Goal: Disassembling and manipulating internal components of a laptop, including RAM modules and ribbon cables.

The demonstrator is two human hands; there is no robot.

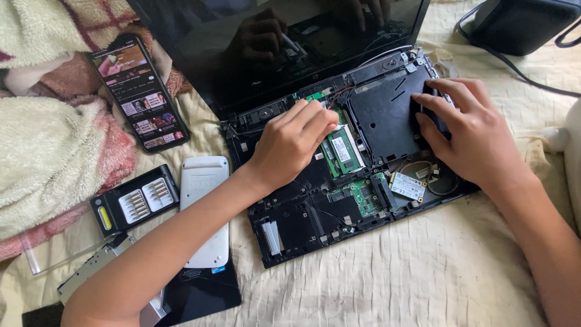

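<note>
Left hand (290, 142) pinched closed over green memory module (344, 151), right hand (469, 133) spread flat on opened laptop (315, 218)

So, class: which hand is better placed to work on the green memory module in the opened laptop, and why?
Probably the left hand: its fingertips already pinch at the top of the green memory module. The right hand rests flat on the black drive bay cover, steadying the laptop.

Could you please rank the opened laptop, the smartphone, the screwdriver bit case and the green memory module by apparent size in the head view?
1. Opened black laptop base
2. Black smartphone with lit screen
3. Black screwdriver bit case, only slightly smaller, so this is unsure
4. Green memory module
</note>
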